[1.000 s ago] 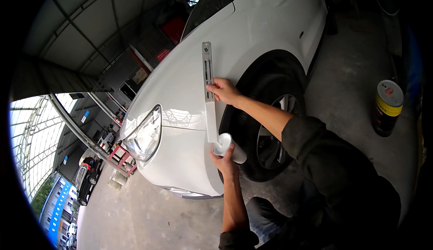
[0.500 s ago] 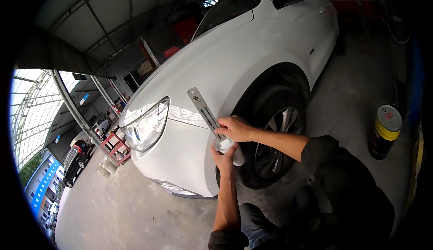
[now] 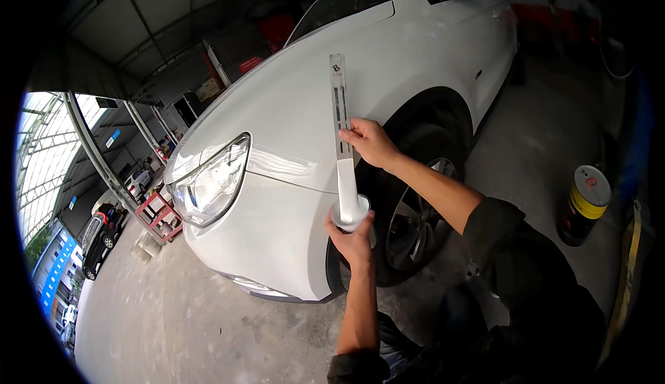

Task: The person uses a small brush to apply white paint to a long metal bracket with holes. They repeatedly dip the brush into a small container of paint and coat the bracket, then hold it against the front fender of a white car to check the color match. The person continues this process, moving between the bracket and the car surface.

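My left hand (image 3: 353, 245) is closed around a small white cup (image 3: 337, 216) and keeps it roughly upright in front of the car's fender. Above it, my right hand (image 3: 375, 143) pinches a flat, slotted metal mixing stick (image 3: 338, 79) near its middle. White paint (image 3: 347, 183) coats the stick's lower part, whose end stands inside the cup. How full the cup is cannot be made out. Right behind both hands is a white car (image 3: 291, 231), with its headlight (image 3: 213, 184) to the left and its front wheel (image 3: 419, 225) to the right.
On the floor at the right stands a black and yellow drum (image 3: 587, 197) with a grey lid. A red rack (image 3: 159, 216) and pale buckets (image 3: 145, 245) are at the left, with a dark car (image 3: 100, 237) farther off. A steel post (image 3: 104, 152) rises nearby.
My right hand has raised the mixing stick, tilting it closer to upright, so its paint-coated lower part now shows above the cup. My left hand still holds the cup. The view has shifted slightly.
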A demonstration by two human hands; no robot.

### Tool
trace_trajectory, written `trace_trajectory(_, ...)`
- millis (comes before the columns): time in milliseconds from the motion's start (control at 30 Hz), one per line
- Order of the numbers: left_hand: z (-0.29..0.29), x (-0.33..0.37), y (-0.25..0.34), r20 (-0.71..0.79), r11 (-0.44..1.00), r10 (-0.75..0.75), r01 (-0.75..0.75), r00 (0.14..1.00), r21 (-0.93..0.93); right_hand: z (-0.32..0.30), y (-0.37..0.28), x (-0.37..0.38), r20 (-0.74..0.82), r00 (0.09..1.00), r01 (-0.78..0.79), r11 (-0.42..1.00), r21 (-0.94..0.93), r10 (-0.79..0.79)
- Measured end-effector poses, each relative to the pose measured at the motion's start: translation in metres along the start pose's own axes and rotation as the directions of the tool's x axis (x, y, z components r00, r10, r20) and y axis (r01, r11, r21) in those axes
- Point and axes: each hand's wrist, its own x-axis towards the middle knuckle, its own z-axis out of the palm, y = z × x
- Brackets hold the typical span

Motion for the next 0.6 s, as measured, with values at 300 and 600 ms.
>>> trace_trajectory(300, 0.005, -0.001, -0.004, 0.000, 0.997, -0.016, 0.016, 1.000, -0.071, -0.011, -0.007, 0.028, 0.079, 0.988, -0.145, 0.958, 0.247, 0.130)
trace_trajectory(600, -0.014, -0.004, 0.014, -0.063, 0.983, -0.162, 0.155, 0.985, -0.102, 0.012, -0.008, 0.024, 0.077, 0.982, -0.188, 0.938, 0.291, 0.173)
